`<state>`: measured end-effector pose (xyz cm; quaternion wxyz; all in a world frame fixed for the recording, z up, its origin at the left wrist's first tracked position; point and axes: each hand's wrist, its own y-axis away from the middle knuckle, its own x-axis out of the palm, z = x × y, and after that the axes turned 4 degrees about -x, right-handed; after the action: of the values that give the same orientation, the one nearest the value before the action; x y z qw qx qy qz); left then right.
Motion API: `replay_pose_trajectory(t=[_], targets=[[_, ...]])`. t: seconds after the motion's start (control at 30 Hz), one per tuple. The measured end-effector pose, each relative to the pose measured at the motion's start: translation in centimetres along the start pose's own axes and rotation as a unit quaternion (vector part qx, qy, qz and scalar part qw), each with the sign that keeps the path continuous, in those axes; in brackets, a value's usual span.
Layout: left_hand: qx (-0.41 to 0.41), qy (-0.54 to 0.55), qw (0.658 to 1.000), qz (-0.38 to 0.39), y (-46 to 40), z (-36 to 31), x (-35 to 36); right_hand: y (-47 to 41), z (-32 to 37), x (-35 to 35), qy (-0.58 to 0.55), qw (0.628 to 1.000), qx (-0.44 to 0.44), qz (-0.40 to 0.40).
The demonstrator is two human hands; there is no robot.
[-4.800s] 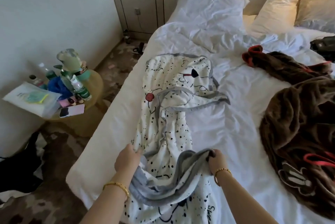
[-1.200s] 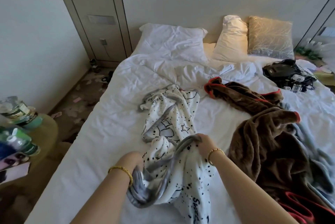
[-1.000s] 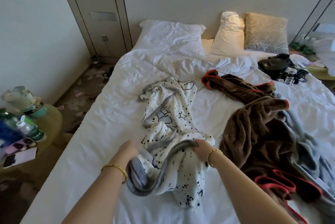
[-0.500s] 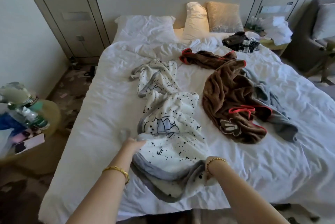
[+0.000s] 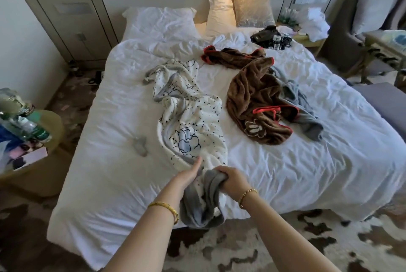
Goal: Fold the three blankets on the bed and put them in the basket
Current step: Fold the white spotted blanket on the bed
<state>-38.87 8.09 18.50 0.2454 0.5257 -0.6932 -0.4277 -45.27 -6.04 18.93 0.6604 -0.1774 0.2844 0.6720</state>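
Down at the foot of the white-sheeted bed (image 5: 109, 161): right hand (image 5: 230, 178) clenched in a fist around a bunched grey edge of the white fleece blanket with black speckles and grey trim (image 5: 191, 117). Left hand (image 5: 189, 175) just beside it, touching the same cloth, thumb up against the white face of the blanket and fingers tucked under the grey fold; apparently gripping, though fingers mostly hidden. Gold bangle on the left wrist (image 5: 164, 206), gold beaded bracelet on the right wrist (image 5: 247, 194). Below both hands, a grey loop of the blanket hanging over the mattress edge.

Further up, the rest of the speckled blanket trailing in a crumpled strip toward the head of the bed, a blue-outlined cartoon drawing facing up near the hands. To the right, apart from it, a rumpled brown plush blanket with red binding (image 5: 252, 100), and touching that one's right side a plain grey blanket (image 5: 305, 115), partly under it. Neither folded.

At the head: a white pillow (image 5: 158, 23), a cream pillow (image 5: 219, 14) and a shiny beige cushion (image 5: 252, 9), with a black bag and tangled cords (image 5: 271, 37) near the top right corner. Off the left side, a round yellowish side table (image 5: 52, 124) crowded with bottles. Underfoot, patterned brown and cream carpet (image 5: 241, 249).
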Motion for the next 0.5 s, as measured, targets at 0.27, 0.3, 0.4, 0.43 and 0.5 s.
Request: replay_pose_trajectory(t=[0.27,0.3,0.4,0.43,0.5], targets=[[0.078,0.086,0.986,0.119,0.1,0.9,3.9,2.4,0.9,-3.5,-0.533,0.831,0.160,0.021],[0.104,0.098,0.983,0.114,0.0,1.0,4.0,2.4,0.6,-4.0,-0.591,0.787,0.173,0.018],[0.146,0.108,0.977,0.116,0.4,1.6,4.0,1.8,-0.9,-5.1,-0.624,0.744,0.232,-0.059],[0.153,0.093,0.976,0.123,0.7,1.8,4.0,1.4,-1.7,-5.2,-0.605,0.744,0.270,-0.087],[0.167,0.004,0.980,0.112,1.4,2.1,3.8,0.7,-3.1,-5.1,-0.515,0.781,0.347,-0.066]])
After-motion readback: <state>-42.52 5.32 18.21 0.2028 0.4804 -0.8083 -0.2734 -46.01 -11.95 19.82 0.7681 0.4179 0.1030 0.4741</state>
